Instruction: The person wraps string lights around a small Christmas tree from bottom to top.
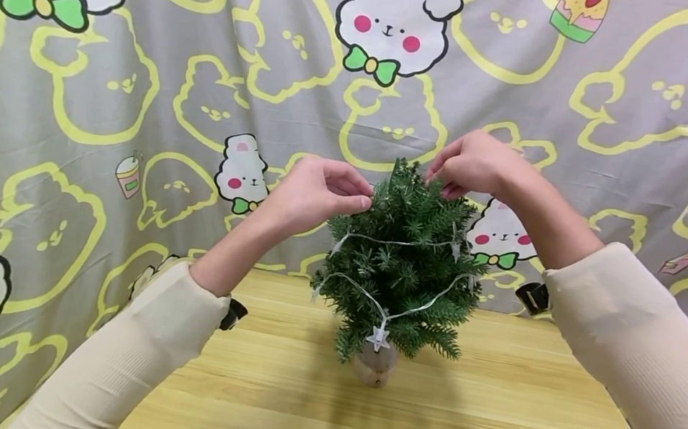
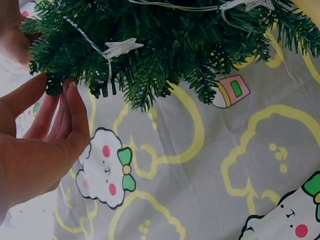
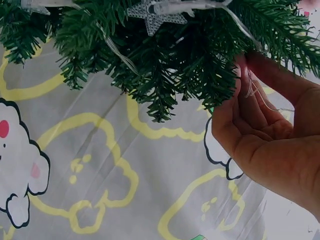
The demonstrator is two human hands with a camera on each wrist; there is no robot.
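A small artificial Christmas tree (image 1: 401, 273) stands upright on the table, a star string light (image 1: 379, 336) draped round its front in clear wire. My left hand (image 1: 323, 194) is at the upper left of the tree. In the left wrist view, its thumb and fingertips close round a green branch tip (image 2: 54, 86). My right hand (image 1: 477, 163) reaches behind the treetop at the right. In the right wrist view, it pinches a thin clear wire (image 3: 251, 85) of the string light, a loose end hanging by the palm. Branches partly hide the fingertips of both hands.
The tree's round base (image 1: 374, 367) rests on a wood-grain table (image 1: 268, 393). Close behind hangs a grey curtain (image 1: 290, 128) printed with yellow outlines and white cartoon animals. More star lights (image 2: 122, 47) hang among the branches. Dark wrist straps (image 1: 532, 297) show near both sleeves.
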